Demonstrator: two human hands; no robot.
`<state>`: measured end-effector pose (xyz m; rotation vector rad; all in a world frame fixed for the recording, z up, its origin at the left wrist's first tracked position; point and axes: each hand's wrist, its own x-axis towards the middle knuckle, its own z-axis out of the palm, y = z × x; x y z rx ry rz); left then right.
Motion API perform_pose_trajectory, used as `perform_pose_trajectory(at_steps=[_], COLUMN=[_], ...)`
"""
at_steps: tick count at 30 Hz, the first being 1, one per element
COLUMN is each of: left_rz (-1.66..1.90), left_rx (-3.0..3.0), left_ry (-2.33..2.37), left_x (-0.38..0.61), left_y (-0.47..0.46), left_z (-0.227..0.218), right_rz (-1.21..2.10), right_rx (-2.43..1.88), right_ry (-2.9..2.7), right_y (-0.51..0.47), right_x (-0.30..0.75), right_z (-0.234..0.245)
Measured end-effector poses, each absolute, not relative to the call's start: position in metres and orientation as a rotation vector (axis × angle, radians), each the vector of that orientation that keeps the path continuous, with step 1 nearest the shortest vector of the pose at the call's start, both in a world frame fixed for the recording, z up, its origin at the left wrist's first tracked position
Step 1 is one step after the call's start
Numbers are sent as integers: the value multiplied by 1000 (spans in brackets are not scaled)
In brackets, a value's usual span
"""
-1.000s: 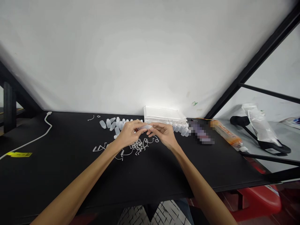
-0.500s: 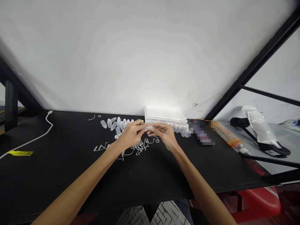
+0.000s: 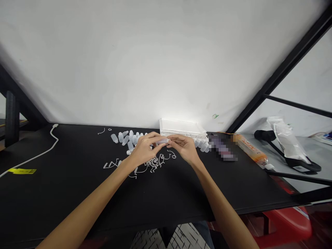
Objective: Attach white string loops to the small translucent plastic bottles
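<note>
A small translucent plastic bottle [image 3: 162,141] lies sideways between my two hands, above the black table. My left hand [image 3: 143,148] is closed round its body with thumb and fingers. At the bottle's right end, my right hand [image 3: 184,148] pinches the tip; its fingertips hide the detail there. Behind and left of my left hand is a group of similar bottles [image 3: 120,137], some lying and some upright. More bottles [image 3: 202,144] stand in a row past my right hand. Thin white curled plastic strips [image 3: 155,163] lie tangled on the table below my hands.
White flat packets [image 3: 183,126] are stacked against the wall. To the right lie a blurred purple item [image 3: 222,148] and an orange-and-clear package [image 3: 250,149]. A white cable [image 3: 38,152] with a yellow tag [image 3: 22,171] runs along the left. Black frame bars slope up on both sides.
My hands have drawn slightly apart, the right one a little to the right. More of the bottle shows between my fingers. The things on the table have stayed put.
</note>
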<state>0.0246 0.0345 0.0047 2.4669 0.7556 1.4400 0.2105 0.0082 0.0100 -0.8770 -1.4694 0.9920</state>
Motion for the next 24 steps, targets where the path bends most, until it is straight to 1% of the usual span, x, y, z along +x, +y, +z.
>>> perform_pose_trajectory(at_steps=[3,9,14,18,21,24], left_rz=[1348,1150,1196,1237,1288,1265], left_rx=[2426,2500,2263,1958,1750,1631], left_ry=[821,800,1006,1030,927,833], left_x=[24,26,22,17,16,17], left_y=[34,31,32,35,37,37], left_z=[5,3,11,18,20,22], right_rz=[918,868,756,565,323,118], right_rx=[-882,-965,-1003,-1139,-1387,-1577], right_ry=[-1517,-1609,-1543,-1557,-1787,-2007], right_y=[9,3,3,7,10,14], right_x=[211,207,209,213,213,206], right_z=[7,8,8,5,-1,-8])
